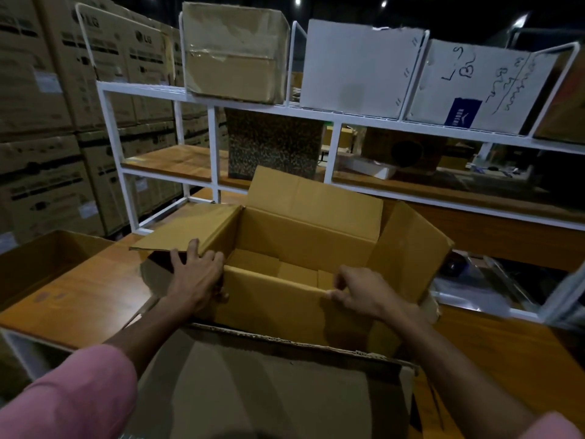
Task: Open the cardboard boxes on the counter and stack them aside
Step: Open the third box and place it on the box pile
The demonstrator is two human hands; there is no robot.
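A brown cardboard box (304, 236) stands open on the wooden counter (82, 299), its four flaps spread and its inside empty. My left hand (198, 274) rests with spread fingers on the box's near left corner, under the left flap. My right hand (361, 289) pinches the top edge of the near wall. The near flap (272, 384) hangs down toward me with a torn edge.
Another open brown box (41, 261) sits at the counter's left end. Behind stands a white metal shelf rack (209, 147) with a brown box (234, 52) and white boxes (361, 68) on top. Stacked printed cartons (41, 106) fill the left background.
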